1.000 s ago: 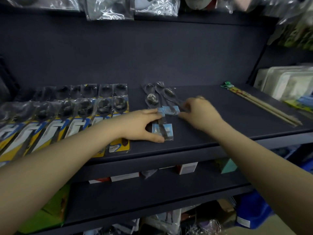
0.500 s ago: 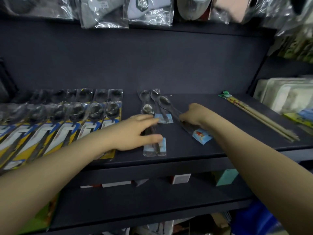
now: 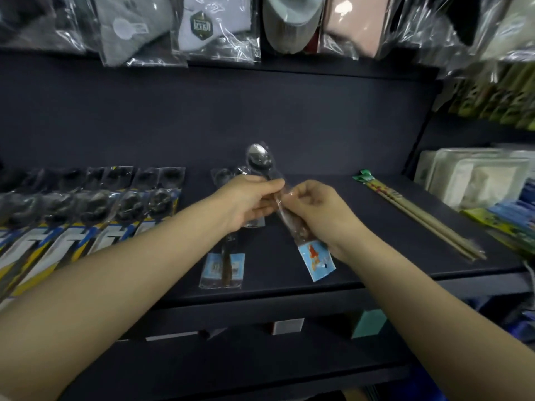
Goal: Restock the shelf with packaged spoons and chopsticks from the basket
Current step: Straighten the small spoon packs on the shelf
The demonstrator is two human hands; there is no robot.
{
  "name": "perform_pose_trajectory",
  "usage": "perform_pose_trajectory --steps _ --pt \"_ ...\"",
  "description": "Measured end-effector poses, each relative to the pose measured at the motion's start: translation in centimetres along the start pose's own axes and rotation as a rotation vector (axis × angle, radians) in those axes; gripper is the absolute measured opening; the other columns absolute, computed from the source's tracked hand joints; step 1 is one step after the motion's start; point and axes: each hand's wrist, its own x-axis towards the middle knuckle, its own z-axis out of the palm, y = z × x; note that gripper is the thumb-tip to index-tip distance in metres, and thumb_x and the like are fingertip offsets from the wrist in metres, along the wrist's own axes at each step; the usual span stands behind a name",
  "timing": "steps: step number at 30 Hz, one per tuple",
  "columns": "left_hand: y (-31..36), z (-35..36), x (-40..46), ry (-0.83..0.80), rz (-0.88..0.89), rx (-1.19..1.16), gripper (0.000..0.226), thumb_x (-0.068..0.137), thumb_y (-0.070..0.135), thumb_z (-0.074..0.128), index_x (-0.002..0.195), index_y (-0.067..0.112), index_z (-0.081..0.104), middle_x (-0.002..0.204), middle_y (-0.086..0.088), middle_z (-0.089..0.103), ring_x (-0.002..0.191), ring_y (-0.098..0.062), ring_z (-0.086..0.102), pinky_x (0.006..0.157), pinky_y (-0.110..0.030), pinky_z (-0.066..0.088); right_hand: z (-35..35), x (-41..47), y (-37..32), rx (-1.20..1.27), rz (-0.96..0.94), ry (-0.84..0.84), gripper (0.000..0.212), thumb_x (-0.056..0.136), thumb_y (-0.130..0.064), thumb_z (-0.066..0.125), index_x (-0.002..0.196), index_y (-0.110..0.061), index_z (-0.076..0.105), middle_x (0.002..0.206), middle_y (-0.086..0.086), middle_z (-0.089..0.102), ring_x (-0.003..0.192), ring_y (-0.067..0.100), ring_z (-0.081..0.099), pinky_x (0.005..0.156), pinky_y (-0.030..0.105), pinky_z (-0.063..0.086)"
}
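A spoon in a clear sleeve with a blue card end is lifted above the dark shelf, bowl end tilted up and away. My left hand pinches the sleeve near the spoon's neck. My right hand grips it around the handle. Another packaged spoon lies flat on the shelf below my left hand, with more spoon packs partly hidden behind my hands. A pack of chopsticks with a green tag lies on the shelf at the right. The basket is out of view.
Rows of yellow-blue carded spoon packs fill the shelf's left half. Bagged goods hang above. White trays and coloured packs stand at the far right. A lower shelf holds small boxes.
Both hands have lifted one sleeved spoon off the shelf and now hold it between them; before, the left hand rested on a spoon pack and the right was dragging this one rightward.
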Motion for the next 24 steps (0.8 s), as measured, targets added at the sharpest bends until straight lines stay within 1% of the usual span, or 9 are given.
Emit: perform_pose_trajectory --steps 2,4,7,10,12,14,17,20,24 --pt "0.2 -0.2 0.4 0.013 0.007 -0.009 0.011 0.086 0.017 0.061 0.075 0.016 0.061 0.065 0.006 0.070 0.069 -0.007 0.063 0.069 -0.019 0.050 -0.9 -0.1 0.4 0.139 0.020 -0.073 0.013 0.088 -0.016 0.061 0.097 -0.019 0.051 0.070 0.004 0.061 0.059 0.015 0.056 0.058 0.029 0.047" --pt "0.6 -0.4 0.7 0.010 0.007 -0.042 0.005 0.086 0.015 0.060 0.082 0.013 0.063 0.059 0.006 0.072 0.064 -0.004 0.066 0.061 -0.015 0.053 -1.8 -0.3 0.8 0.258 -0.005 -0.237 0.036 0.085 -0.005 0.062 0.113 -0.026 0.051 0.077 0.004 0.066 0.067 0.014 0.063 0.064 0.025 0.053" --pt "1.2 -0.8 0.9 0.012 -0.011 -0.099 0.007 0.086 0.013 0.060 0.092 0.010 0.062 0.060 0.007 0.073 0.055 0.000 0.067 0.049 -0.011 0.051 -2.5 -0.5 1.6 -0.041 -0.206 -0.338 0.053 0.078 0.001 0.068 0.117 -0.033 0.056 0.091 -0.003 0.064 0.084 0.000 0.063 0.079 0.019 0.055" --pt "1.2 -1.0 1.0 -0.005 -0.038 -0.073 0.008 0.086 0.015 0.060 0.092 0.011 0.064 0.063 0.008 0.073 0.056 0.002 0.066 0.048 -0.010 0.050 -2.3 -0.1 2.2 -0.259 -0.346 -0.255 0.041 0.077 -0.009 0.072 0.111 -0.029 0.062 0.092 -0.009 0.066 0.088 -0.007 0.060 0.084 0.007 0.048" --pt "0.9 -1.1 1.0 -0.006 -0.058 -0.046 0.008 0.085 0.016 0.060 0.089 0.011 0.065 0.064 0.009 0.073 0.063 0.001 0.067 0.053 -0.009 0.052 -1.9 0.3 2.4 -0.401 -0.528 -0.172 0.037 0.076 -0.017 0.073 0.112 -0.019 0.066 0.097 -0.006 0.067 0.091 0.001 0.062 0.084 0.012 0.050" --pt "0.5 -1.0 0.9 0.003 -0.072 -0.046 0.006 0.085 0.015 0.061 0.084 0.011 0.066 0.066 0.007 0.073 0.070 -0.002 0.067 0.061 -0.010 0.054 -1.5 1.1 3.1 -0.655 -0.791 -0.018 0.034 0.078 -0.026 0.065 0.110 -0.017 0.069 0.100 -0.004 0.058 0.088 0.012 0.058 0.074 0.022 0.051" --pt "0.0 -1.0 0.3 0.004 -0.061 -0.007 0.006 0.084 0.011 0.062 0.078 0.008 0.064 0.063 0.004 0.070 0.063 -0.002 0.066 0.056 -0.009 0.054 -0.7 1.9 3.8 -1.026 -1.134 0.299 0.022 0.078 -0.014 0.058 0.097 -0.015 0.068 0.103 0.001 0.042 0.080 0.018 0.040 0.066 0.027 0.034" --pt "-0.3 -1.6 -0.2 0.057 0.005 0.295 0.019 0.083 0.020 0.065 0.068 0.009 0.061 0.042 0.007 0.062 0.043 0.001 0.060 0.044 -0.010 0.048 0.1 1.8 4.1 -1.126 -1.353 0.253 0.015 0.080 -0.002 0.056 0.084 -0.012 0.046 0.088 0.005 0.059 0.068 0.020 0.044 0.060 0.028 0.030" --pt "-0.1 -4.0 -0.9 0.111 0.317 0.939 0.022 0.085 0.032 0.060 0.076 0.013 0.066 0.050 0.004 0.064 0.039 -0.003 0.054 0.041 -0.011 0.040 1.1 1.6 4.3 -1.217 -1.414 0.124 0.021 0.094 -0.002 0.030 0.080 -0.015 0.038 0.067 0.001 0.061 0.054 0.017 0.054 0.051 0.026 0.041"
